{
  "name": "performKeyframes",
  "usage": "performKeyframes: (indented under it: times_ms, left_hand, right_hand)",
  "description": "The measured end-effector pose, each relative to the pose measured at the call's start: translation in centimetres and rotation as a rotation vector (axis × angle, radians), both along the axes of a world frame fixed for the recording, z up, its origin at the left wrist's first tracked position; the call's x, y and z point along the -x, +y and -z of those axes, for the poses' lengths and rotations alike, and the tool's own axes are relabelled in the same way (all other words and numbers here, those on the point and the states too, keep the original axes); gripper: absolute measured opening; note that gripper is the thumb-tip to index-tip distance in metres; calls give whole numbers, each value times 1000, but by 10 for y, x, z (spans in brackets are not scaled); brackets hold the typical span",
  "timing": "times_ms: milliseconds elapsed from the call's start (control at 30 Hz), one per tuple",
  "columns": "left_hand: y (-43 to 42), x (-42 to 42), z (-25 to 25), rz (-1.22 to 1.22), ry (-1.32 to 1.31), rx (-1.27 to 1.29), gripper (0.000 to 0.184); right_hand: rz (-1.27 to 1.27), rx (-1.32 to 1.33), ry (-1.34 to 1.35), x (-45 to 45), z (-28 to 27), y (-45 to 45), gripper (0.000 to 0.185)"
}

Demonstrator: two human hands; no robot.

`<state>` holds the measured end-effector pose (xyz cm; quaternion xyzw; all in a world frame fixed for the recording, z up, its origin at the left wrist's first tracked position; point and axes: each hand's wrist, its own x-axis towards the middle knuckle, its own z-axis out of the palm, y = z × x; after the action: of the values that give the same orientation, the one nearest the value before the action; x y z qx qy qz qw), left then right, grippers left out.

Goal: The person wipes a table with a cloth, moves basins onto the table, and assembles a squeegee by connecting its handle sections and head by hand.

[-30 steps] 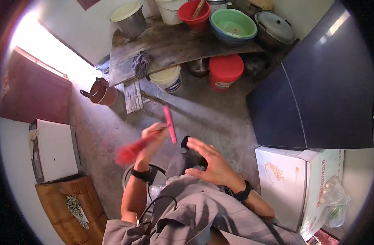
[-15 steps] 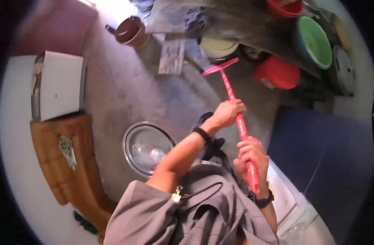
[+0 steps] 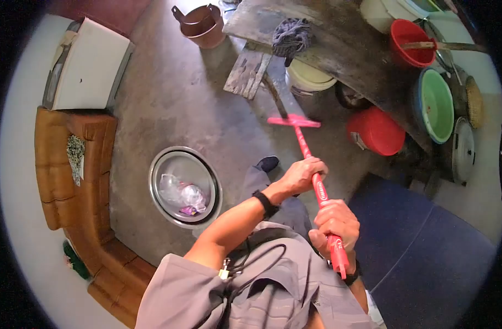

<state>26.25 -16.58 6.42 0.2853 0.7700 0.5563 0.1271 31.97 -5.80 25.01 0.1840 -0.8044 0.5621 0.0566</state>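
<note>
Both my hands are wrapped around the red handle of a T-headed tool that looks like a squeegee (image 3: pixel 302 141). My left hand (image 3: pixel 304 174) grips the middle of the pole, closed, with a black band on the wrist. Lower down, my right hand (image 3: pixel 337 223) is closed around the handle near its end. The pink crossbar points away from me, over the floor in front of the bench; its edges are slightly blurred. I cannot tell whether it touches the floor.
A metal basin (image 3: pixel 158 208) holding plastic bags sits left of my legs. Ahead stands a wooden bench (image 3: pixel 344 60) with a dark ropey cloth (image 3: pixel 291 37). Buckets, including a red one (image 3: pixel 377 131), are around it. A brown sofa (image 3: pixel 106 241) lines the left; a dark blue panel (image 3: pixel 426 241) is right.
The squeegee's crossbar has come closer to me and turned from slanted to nearly level. Both hands keep their hold. My view has shifted, and a shoe now shows beyond my left arm.
</note>
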Motion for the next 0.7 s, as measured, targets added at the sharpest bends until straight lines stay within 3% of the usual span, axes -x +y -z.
performKeyframes:
  times_ms: [167,233,300,467,633,700]
  left_hand:
    - [19,-13,-13,-149,71,84,18]
    - [30,-15,6,-247,91,166,14]
    - [35,-25,10,-354,59,175,12]
    - [23,-53,16,-243,2,168,16]
    - [4,-44,-34,-300,75,197,16]
    - [-4,-39,-42,-382,111,155,19]
  right_hand:
    - [154,182,-38,-23,-3,31,23]
    - [194,181,-42,-26,15,40,23]
    - [171,180,-56,-34,28,44,23]
    - [20,114,-113,-39,16,48,21]
    - [-113,128,-33,-20,-17,38,17]
    - [-118,139,8,-15,-19,29,23]
